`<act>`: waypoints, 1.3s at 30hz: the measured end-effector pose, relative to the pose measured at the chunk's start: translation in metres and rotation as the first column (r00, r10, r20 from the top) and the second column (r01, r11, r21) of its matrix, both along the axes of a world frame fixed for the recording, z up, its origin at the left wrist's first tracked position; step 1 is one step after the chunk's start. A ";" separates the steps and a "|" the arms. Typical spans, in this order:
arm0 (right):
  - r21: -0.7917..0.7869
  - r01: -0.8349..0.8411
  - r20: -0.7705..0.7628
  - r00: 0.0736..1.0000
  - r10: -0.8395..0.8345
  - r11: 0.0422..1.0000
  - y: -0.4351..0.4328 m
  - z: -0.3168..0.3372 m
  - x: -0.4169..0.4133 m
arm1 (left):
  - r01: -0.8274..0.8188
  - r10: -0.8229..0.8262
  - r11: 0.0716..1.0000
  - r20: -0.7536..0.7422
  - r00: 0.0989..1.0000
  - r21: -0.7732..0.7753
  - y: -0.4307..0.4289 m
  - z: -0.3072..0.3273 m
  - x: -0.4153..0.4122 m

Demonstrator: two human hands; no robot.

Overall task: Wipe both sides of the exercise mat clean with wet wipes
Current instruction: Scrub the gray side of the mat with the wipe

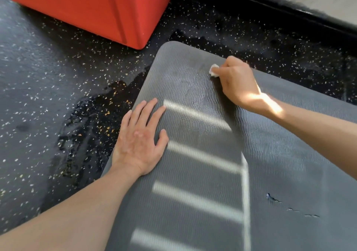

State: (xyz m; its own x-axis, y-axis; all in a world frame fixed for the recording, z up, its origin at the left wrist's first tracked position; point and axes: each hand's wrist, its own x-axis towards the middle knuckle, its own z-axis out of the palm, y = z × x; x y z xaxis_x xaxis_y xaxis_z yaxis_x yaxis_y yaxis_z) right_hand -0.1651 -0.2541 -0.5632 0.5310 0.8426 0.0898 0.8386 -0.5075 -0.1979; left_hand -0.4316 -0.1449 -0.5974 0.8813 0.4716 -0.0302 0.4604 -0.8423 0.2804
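On the speckled black floor (pixel 58 80) lies the grey ribbed exercise mat (pixel 202 173), one rounded corner pointing toward a red padded block (pixel 92 7) that stands just beyond it. Bars of sunlight cross the mat's surface, and small tears show near its right part. The left hand (pixel 139 140) rests flat on the mat's left edge, fingers straight and spread. Farther up, near the far corner, the right hand (pixel 235 80) curls its fingers around a crumpled white wet wipe (pixel 214 70), pressing it against the mat.
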 end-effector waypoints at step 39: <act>-0.032 -0.473 -0.277 0.851 0.446 0.881 -0.086 0.012 -0.153 | 0.007 -0.007 1.000 -0.001 1.000 0.029 0.000 0.000 0.000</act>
